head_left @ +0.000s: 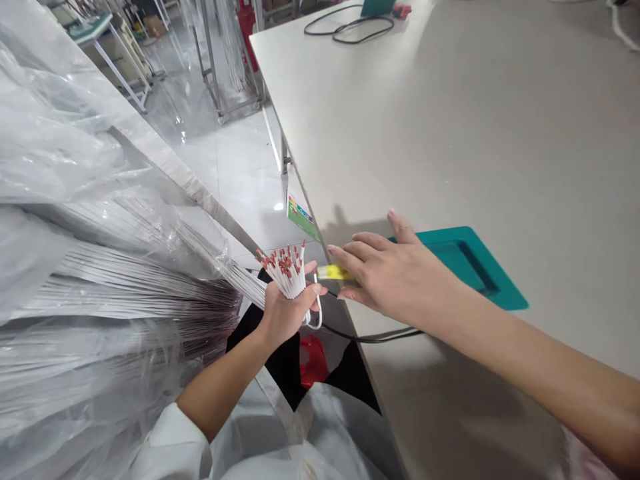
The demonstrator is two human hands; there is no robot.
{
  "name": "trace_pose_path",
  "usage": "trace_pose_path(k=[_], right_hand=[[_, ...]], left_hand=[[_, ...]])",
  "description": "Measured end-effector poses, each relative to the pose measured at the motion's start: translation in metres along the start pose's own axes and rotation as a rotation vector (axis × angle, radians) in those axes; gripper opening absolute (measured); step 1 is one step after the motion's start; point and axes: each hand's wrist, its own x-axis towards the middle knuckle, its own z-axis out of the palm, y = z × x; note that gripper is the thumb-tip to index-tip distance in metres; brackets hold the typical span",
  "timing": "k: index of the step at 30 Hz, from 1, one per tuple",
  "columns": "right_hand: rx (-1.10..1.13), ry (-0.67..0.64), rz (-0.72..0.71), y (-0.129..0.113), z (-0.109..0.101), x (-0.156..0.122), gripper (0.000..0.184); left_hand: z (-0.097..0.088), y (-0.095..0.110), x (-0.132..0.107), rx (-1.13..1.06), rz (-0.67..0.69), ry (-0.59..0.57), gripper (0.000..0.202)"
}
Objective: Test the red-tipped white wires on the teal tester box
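My left hand (286,312) is closed around a bundle of thin white wires with red tips (287,267), holding it upright just off the table's left edge. The wires run back into clear plastic bags (90,267) on my left. My right hand (387,273) lies on the table edge, fingers stretched toward the bundle, with a small yellow piece (334,272) at its fingertips; whether the fingers pinch it I cannot tell. A white loop (317,313) hangs below my left hand.
A grey table (450,120) fills the right side. On it lie a teal tray (470,263) behind my right hand, a black cable (380,335) under my wrist, and coiled black cable (350,28) far back. Metal racks stand on the glossy floor (235,153).
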Motion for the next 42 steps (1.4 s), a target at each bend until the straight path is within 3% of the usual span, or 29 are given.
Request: trace_pose_path(k=[7, 10, 12, 14, 16, 19, 22, 24, 28, 33, 37, 40, 42], right_hand=[[-0.017, 0.074, -0.018, 0.002, 0.002, 0.0, 0.048], [0.038, 0.236, -0.027, -0.003, -0.003, -0.004, 0.049], [0.162, 0.376, 0.02, -0.016, -0.008, -0.008, 0.036], [0.382, 0.46, 0.119, -0.035, -0.009, -0.011, 0.02], [0.647, 0.466, 0.212, -0.055, -0.005, -0.011, 0.017], [1.114, 0.342, 0.366, -0.078, 0.009, -0.005, 0.019], [1.607, 0.25, 0.414, -0.085, 0.024, 0.003, 0.02], [1.774, 0.249, 0.422, -0.085, 0.028, 0.007, 0.018], [1.781, 0.287, 0.401, -0.083, 0.028, 0.005, 0.012], [1.841, 0.218, 0.435, -0.082, 0.029, 0.0, 0.005], [1.721, 0.156, 0.269, -0.069, 0.019, 0.0, 0.007], [1.584, 0.204, 0.179, -0.059, 0.008, -0.002, 0.011], [1.531, 0.281, 0.22, -0.057, 0.005, -0.003, 0.009]], left_hand=[[-0.012, 0.0, -0.007, -0.023, 0.022, 0.008, 0.048], [-0.019, 0.001, -0.011, -0.024, 0.044, 0.037, 0.042], [-0.024, 0.001, -0.014, -0.037, 0.058, 0.047, 0.03], [-0.029, 0.0, -0.017, -0.074, 0.084, 0.033, 0.021], [-0.034, -0.004, -0.018, -0.152, 0.116, 0.004, 0.018], [-0.043, -0.011, -0.019, -0.263, 0.113, -0.063, 0.021], [-0.05, -0.016, -0.021, -0.252, 0.073, -0.154, 0.028], [-0.054, -0.017, -0.024, -0.225, 0.05, -0.198, 0.032], [-0.057, -0.013, -0.027, -0.2, 0.012, -0.293, 0.031], [-0.057, -0.003, -0.026, -0.104, 0.012, -0.373, 0.027], [-0.059, -0.001, -0.026, -0.03, 0.017, -0.438, 0.028], [-0.061, -0.001, -0.026, 0.028, 0.003, -0.421, 0.03], [-0.062, -0.001, -0.026, 0.056, 0.003, -0.363, 0.032]])
